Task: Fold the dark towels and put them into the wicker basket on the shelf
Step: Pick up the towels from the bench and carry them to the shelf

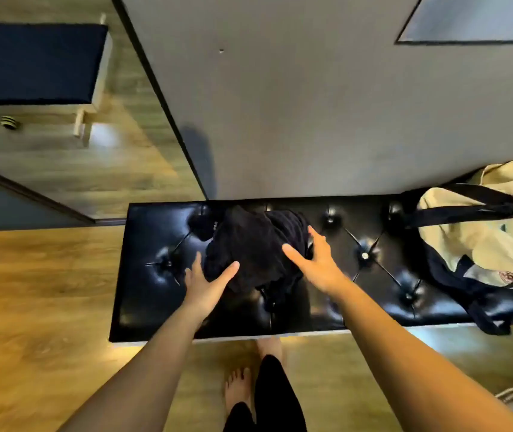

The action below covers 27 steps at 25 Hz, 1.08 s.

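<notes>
While the dark towels (255, 244) lie bunched on the counter (373, 275), left hand (205, 280) and right hand (314, 260), fingers spread, flank them; gripping edges looks next.

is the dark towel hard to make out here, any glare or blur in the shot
Head view: the dark towel nearly merges with the black tufted bench, which throws bright glare patches; left hand and right hand look slightly soft; wide-angle distortion bends the wall edges; the floor is blurred.
</notes>
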Each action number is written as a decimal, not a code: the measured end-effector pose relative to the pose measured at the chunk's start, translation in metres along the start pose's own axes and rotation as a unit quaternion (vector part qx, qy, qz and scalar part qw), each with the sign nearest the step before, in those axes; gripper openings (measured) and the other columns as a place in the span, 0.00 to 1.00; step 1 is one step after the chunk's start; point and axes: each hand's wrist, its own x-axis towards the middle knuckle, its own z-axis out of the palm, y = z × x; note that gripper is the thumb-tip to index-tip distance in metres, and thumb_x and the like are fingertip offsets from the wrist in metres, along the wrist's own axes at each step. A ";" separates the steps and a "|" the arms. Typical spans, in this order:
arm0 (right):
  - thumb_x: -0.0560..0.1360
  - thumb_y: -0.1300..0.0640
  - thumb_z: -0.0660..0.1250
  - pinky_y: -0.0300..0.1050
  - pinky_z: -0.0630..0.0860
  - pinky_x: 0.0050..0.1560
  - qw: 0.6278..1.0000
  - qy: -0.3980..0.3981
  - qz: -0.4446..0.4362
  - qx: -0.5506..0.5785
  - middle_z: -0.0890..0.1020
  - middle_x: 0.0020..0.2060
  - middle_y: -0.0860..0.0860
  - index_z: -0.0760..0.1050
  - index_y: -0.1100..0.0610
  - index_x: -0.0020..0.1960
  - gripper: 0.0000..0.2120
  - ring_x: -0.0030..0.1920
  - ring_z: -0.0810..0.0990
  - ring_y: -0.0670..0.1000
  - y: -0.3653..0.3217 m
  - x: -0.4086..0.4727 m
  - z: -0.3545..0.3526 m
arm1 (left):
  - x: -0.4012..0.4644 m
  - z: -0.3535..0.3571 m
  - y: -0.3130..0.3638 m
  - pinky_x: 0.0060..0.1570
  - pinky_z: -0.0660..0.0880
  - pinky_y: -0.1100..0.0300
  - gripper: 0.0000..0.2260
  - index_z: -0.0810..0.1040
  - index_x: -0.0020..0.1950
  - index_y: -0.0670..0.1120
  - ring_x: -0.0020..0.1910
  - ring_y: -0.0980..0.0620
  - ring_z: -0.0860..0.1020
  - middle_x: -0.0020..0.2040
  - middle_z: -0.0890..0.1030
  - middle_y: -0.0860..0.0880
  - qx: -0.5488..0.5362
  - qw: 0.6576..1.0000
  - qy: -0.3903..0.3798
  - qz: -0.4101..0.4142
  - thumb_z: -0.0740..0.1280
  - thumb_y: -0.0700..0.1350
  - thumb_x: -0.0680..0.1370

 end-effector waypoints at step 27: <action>0.52 0.23 0.75 0.50 0.66 0.75 0.981 -0.037 0.066 0.178 0.62 0.78 0.42 0.48 0.35 0.80 0.64 0.74 0.66 0.46 0.043 0.103 0.035 | 0.150 0.018 0.004 0.65 0.73 0.58 0.39 0.73 0.65 0.60 0.61 0.63 0.78 0.60 0.81 0.60 -0.009 0.978 -0.161 0.131 0.78 0.69 0.57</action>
